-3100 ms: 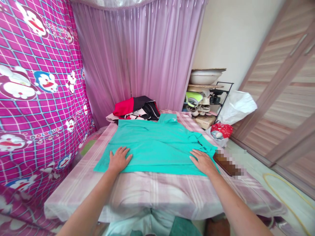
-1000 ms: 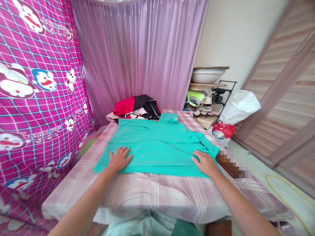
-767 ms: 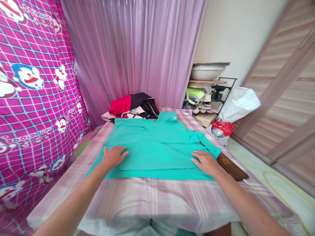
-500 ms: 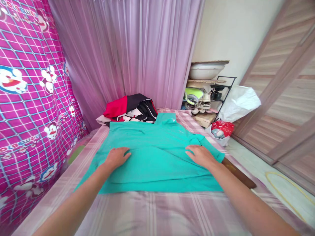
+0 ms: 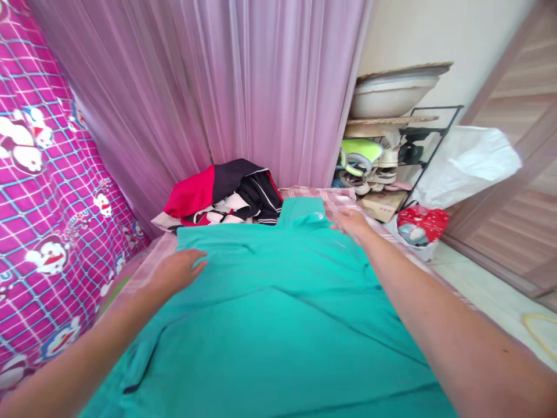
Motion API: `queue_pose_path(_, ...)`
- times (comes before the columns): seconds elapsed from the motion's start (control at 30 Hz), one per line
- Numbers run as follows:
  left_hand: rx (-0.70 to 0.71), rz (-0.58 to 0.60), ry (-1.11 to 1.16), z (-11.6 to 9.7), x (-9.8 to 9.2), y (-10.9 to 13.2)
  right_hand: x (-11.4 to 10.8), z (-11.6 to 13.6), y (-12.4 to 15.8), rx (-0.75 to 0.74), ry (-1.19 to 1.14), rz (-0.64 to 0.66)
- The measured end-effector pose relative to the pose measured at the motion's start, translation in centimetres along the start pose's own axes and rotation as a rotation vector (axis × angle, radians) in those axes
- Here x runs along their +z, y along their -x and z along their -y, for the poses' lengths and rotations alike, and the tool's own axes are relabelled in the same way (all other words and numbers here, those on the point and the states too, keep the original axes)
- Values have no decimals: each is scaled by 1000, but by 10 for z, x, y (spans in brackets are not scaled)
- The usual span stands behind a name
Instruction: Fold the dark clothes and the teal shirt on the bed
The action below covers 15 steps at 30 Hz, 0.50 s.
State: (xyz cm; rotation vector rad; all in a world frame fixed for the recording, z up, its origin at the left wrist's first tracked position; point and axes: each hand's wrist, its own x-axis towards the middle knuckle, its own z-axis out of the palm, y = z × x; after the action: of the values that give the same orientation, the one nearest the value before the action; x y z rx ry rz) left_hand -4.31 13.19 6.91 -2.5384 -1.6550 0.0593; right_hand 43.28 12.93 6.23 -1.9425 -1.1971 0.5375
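Observation:
A teal shirt [image 5: 261, 325] lies spread over the bed, its collar [image 5: 302, 206] at the far end and shallow creases across its middle. My left hand [image 5: 180, 270] is over the shirt's left side, fingers stretched out, holding nothing. Near the collar, at the far right shoulder, is my right hand [image 5: 350, 223], its fingers extended and slightly blurred. Whether either hand presses on the cloth I cannot tell. The shirt's near edge runs out of view at the bottom.
Crumpled red, black and white clothes [image 5: 226, 194] lie beyond the shirt, before a purple curtain [image 5: 261, 87]. A pink patterned cloth [image 5: 56, 191] hangs at left. Right of the bed stand a shoe rack [image 5: 429, 157], a basin [image 5: 391, 96] and a red bag [image 5: 424, 223].
My right hand has moved forward to the shirt's collar end. My left hand has shifted left and slightly forward. The view has come closer to the shirt.

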Motion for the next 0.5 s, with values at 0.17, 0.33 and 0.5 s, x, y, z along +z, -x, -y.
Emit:
queue_pose_path(0.17,25,-130,-117,30,-10,-72,14,8,-32,137,-189,82)
queue_pose_path(0.33,10,-13,-261,36,-7,-115,26,11,-48,189,-79,103)
queue_pose_path(0.5,44,46,-333,38,-10,-116,19,9,-50,56,-19,43)
